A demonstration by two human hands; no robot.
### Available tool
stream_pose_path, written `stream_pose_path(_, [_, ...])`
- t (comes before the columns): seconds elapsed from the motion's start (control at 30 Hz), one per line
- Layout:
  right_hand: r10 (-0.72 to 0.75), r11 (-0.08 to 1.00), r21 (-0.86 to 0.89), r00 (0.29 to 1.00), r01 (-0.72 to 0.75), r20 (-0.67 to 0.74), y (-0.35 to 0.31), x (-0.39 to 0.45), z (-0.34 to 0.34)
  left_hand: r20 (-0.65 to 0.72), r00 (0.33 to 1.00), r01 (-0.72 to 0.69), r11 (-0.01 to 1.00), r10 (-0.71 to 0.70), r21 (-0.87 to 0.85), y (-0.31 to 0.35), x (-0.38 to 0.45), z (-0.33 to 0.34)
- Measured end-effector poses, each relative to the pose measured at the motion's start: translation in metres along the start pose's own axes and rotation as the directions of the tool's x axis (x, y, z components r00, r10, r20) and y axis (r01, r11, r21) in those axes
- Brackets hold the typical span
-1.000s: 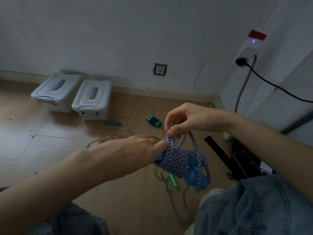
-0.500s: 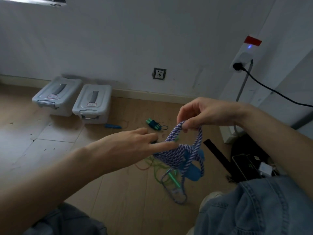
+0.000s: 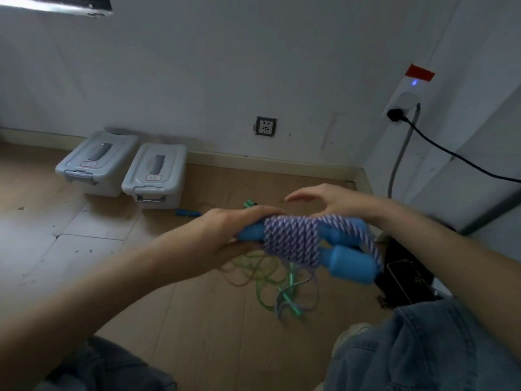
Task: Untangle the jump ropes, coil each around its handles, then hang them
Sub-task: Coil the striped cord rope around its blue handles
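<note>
Head view. We see the left hand point(image 3: 225, 235) gripping the far ends of the two blue handles point(image 3: 348, 261), thumb below and fingers curled over the top, with the purple-and-white rope point(image 3: 293, 241) coiled tightly round their middle. Half a second ago this bundle hung loosely below a raised loop, which the right hand pinched while the left forefinger pointed into it; now the bundle lies level between the hands and the loop is drawn down over the near handle ends. The right hand point(image 3: 332, 198) no longer pinches: its fingers are straight and slightly spread above the coil, and we cannot tell whether the palm touches the rope. A frayed tail of the rope hangs below the coil. On the wooden floor point(image 3: 197, 320) beneath lie the green rope point(image 3: 265, 289) and a thin orange rope point(image 3: 239, 277), tangled together. Two grey lidded boxes point(image 3: 155, 176) stand against the wall.
</note>
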State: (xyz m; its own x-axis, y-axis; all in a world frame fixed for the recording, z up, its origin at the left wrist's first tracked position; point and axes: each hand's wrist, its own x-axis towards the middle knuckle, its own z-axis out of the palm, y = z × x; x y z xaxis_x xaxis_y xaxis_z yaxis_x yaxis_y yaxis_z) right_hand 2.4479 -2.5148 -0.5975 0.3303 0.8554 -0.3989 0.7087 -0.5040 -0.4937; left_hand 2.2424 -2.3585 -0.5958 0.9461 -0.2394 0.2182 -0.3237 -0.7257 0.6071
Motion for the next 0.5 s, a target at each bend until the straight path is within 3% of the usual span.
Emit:
stream_pose_path(0.03, [-0.070,0.967,0.251,0.994,0.046,0.086,-0.002,-0.005,-0.001,-0.030,0.997,0.069,0.993,-0.072,-0.101,-0.001,0.001,-0.006])
stream_pose_path(0.07, [-0.191,0.854,0.514,0.967,0.080,0.168,-0.002,-0.012,-0.002,-0.049,0.988,0.137,0.971,-0.149,-0.197,-0.002,0.002,-0.010])
stream_pose_path(0.1, [-0.316,0.761,0.636,0.929,0.127,0.193,-0.003,-0.016,-0.001,-0.063,0.971,0.201,0.934,-0.229,-0.296,-0.003,0.002,-0.015])
stream_pose_path(0.2, [-0.171,0.853,0.507,0.984,0.119,0.057,-0.012,-0.020,0.014,-0.059,0.872,0.341,0.689,-0.486,-0.640,-0.003,0.004,-0.021])
stream_pose_path(0.27, [-0.170,0.811,0.573,0.985,0.120,0.035,-0.025,-0.016,0.031,-0.014,0.817,0.320,0.473,-0.576,-0.821,-0.002,0.006,-0.023])
stream_pose_path(0.3, [-0.188,0.767,0.628,0.982,0.134,0.020,-0.036,-0.012,0.039,0.002,0.818,0.296,0.417,-0.576,-0.859,0.000,0.006,-0.024])
stream_pose_path(0.4, [-0.279,0.676,0.687,0.955,0.267,-0.096,-0.061,-0.005,0.054,0.051,0.860,0.279,0.384,-0.507,-0.880,0.007,0.007,-0.025])
stream_pose_path(0.5, [-0.199,0.666,0.683,0.954,0.300,-0.225,-0.072,-0.003,0.057,0.041,0.847,0.306,0.422,-0.530,-0.854,0.004,0.007,-0.027])
